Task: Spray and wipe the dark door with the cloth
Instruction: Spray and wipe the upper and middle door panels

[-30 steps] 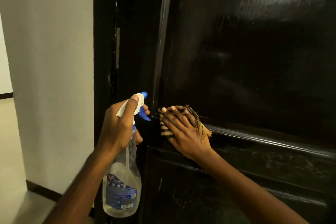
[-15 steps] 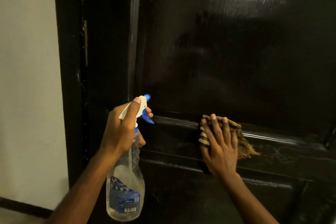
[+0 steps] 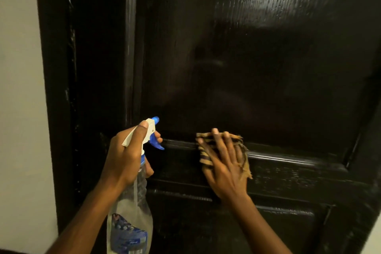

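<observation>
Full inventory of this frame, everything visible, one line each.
door: one, glossy black, fills the middle and right of the view
door frame: one, black, left of the door
wall: one, pale grey, far left
spray bottle: one, clear with a blue label and a white and blue trigger head, lower left
cloth: one, tan with dark stripes, flat on the door's cross rail
left hand: one, holds the spray bottle at its neck
right hand: one, fingers spread, presses the cloth against the door
</observation>
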